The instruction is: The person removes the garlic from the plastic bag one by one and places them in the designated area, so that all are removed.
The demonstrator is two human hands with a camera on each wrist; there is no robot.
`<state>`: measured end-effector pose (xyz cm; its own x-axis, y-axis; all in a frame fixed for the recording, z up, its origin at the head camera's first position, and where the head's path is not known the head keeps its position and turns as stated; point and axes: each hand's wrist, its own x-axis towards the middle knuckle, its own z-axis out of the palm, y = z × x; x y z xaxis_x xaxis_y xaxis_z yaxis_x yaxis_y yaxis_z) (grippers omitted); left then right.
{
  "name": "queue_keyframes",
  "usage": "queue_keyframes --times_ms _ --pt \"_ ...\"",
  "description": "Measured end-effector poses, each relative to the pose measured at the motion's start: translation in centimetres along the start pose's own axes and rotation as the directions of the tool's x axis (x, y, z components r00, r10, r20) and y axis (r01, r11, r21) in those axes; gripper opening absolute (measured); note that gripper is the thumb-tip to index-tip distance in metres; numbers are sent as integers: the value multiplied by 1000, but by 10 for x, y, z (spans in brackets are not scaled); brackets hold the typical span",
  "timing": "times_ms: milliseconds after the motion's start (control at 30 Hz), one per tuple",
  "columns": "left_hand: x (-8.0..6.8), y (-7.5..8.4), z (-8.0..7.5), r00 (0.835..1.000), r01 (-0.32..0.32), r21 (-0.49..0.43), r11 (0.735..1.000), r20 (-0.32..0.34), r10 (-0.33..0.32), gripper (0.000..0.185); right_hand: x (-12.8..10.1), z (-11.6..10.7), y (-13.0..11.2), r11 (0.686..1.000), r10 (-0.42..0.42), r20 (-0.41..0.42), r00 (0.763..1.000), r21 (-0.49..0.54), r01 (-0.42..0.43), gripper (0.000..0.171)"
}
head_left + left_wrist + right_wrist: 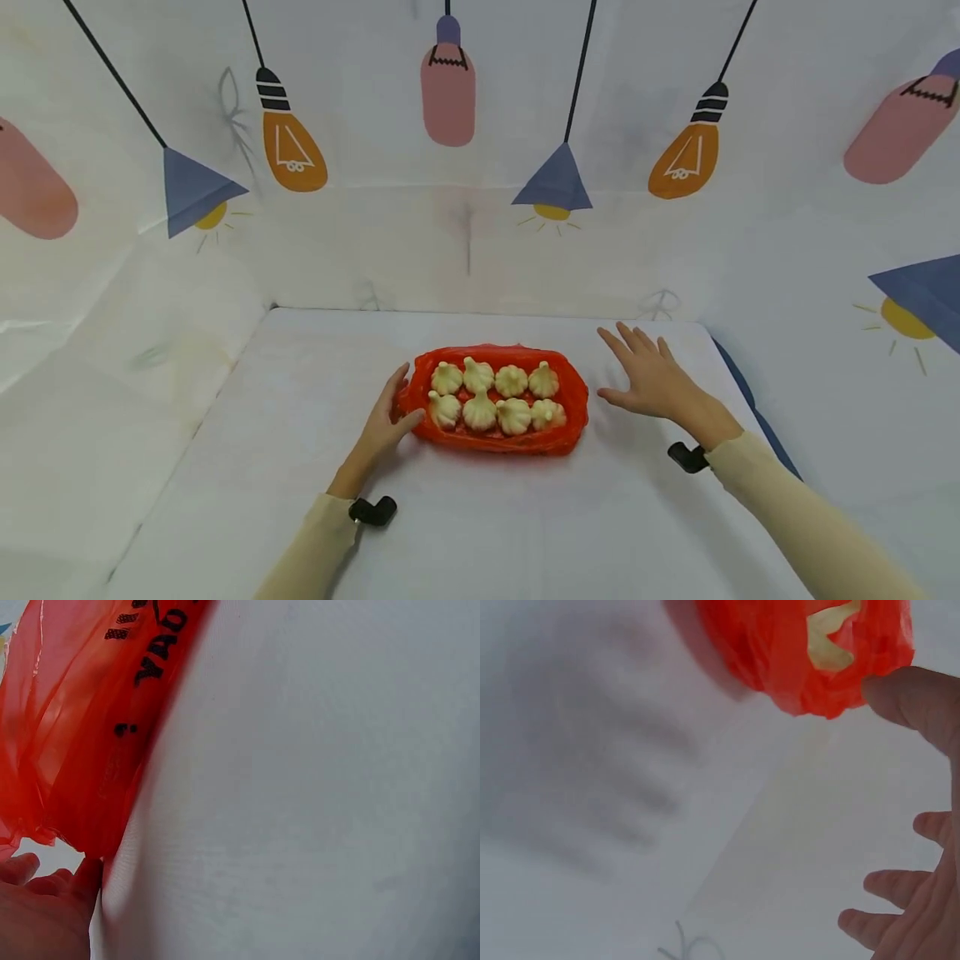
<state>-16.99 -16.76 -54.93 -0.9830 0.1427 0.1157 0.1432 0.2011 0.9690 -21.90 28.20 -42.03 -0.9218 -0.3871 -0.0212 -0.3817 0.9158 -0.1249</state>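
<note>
A tray wrapped in a red plastic bag [495, 447] lies on the white table, holding two rows of pale garlic bulbs [480, 410]. My left hand [385, 429] is at the tray's left end, its thumb on the near side and its fingers toward the far side. In the left wrist view a fingertip touches the bag's gathered corner [90, 832], which carries black print. Off the tray's right end, my right hand [651, 379] hovers over the table with fingers spread and nothing held. Its thumb overlaps the bag [780, 667] in the right wrist view; contact is unclear there.
The white table [465, 533] stretches around the tray. Behind it and at both sides hang white sheets [360, 242] printed with lamps and bulbs. Each wrist wears a small black device [372, 511] at the cuff.
</note>
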Motion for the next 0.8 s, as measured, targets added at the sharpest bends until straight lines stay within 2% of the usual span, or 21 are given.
queue_keyframes --times_ms 167,367,433,633,700,800 --pt "8 -1 4 999 20 8 1000 40 -21 89 -3 -4 -14 998 1 22 1000 57 -2 101" --pt "14 5 3 996 56 129 990 60 -64 112 7 -11 -27 995 -43 7 999 92 43 100" --pt "15 6 3 995 47 170 984 78 -61 116 11 -15 -31 994 -51 4 999 101 50 100" --pt "15 7 3 995 -53 246 968 98 30 102 23 -27 -45 987 -83 -14 996 138 85 99" --pt "16 10 5 995 -52 238 970 92 31 101 26 -30 -51 985 -100 -30 995 141 103 98" --pt "15 10 5 996 -14 227 974 89 -6 106 30 -30 -63 980 -125 -31 992 149 129 97"
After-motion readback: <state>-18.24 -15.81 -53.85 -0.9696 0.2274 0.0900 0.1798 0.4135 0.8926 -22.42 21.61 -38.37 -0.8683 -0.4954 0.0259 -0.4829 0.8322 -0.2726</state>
